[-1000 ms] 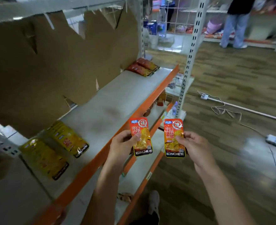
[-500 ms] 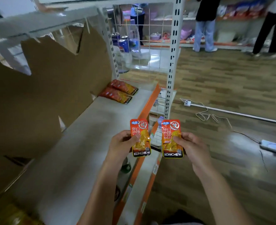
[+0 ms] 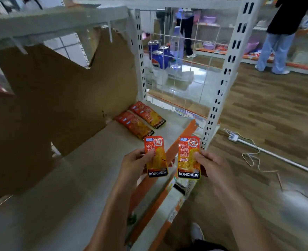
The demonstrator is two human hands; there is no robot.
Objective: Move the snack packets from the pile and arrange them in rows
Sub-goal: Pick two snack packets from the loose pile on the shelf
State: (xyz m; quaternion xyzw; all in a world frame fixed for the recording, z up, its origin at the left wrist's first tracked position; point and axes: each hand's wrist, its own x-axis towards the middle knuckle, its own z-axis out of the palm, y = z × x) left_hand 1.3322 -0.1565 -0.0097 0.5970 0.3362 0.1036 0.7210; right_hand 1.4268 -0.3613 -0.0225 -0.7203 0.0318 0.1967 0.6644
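Left hand (image 3: 135, 163) pinches an orange snack packet (image 3: 156, 156) by its left edge, thumb on the front, label upright, "KONCHEW" along the bottom. Right hand (image 3: 211, 165) pinches a second matching packet (image 3: 189, 157) by its right edge, thumb on the front. The two packets are held side by side with a gap between them, above the near-right part of the grey shelf (image 3: 62, 187), over its orange front edge (image 3: 186, 134).

Farther back on the shelf, two more packet stacks lie flat: the near stack (image 3: 134, 126) and the far stack (image 3: 147, 115), parallel and just beside each other, both angled toward the near right. How many packets each stack holds I cannot tell.

Torn brown cardboard (image 3: 59, 98) stands along the left as a backing. White slotted upright (image 3: 222, 75) to the right. Blue cans (image 3: 157, 57) behind a wire grid, far. White cable (image 3: 251, 154) on the wood floor, right. A person in pale trousers (image 3: 274, 49) stands far right.
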